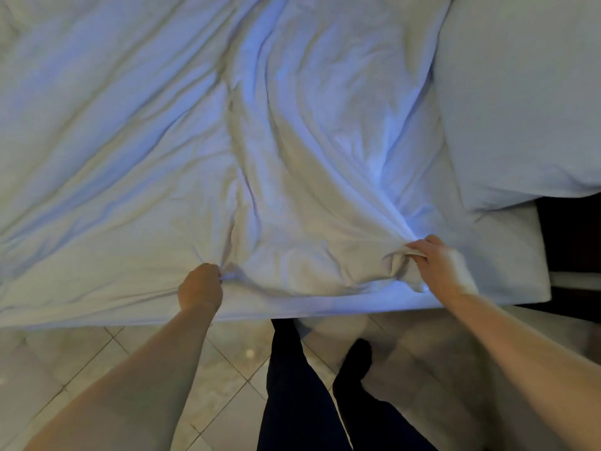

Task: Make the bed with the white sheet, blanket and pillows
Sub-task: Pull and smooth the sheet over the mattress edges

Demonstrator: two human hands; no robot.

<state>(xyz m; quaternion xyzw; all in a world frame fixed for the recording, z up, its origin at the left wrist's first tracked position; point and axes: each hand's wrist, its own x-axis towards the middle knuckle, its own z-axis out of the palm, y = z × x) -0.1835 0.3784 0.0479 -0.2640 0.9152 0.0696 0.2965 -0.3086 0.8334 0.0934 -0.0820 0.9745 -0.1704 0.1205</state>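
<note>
A wrinkled white blanket [201,131] covers most of the bed and hangs a little over its near edge. My left hand [200,286] grips a bunch of the blanket near that edge, left of centre. My right hand [437,265] pinches a fold of the same blanket further right, fingers curled into the cloth. A white pillow [520,99] lies at the right end of the bed, beside the blanket. Below the pillow a bare strip of white sheet [507,255] on the mattress corner shows.
I stand on a pale tiled floor [58,362] close against the bed's near edge, with my dark-trousered legs [292,392] below. Dark furniture [572,242] stands right of the mattress corner.
</note>
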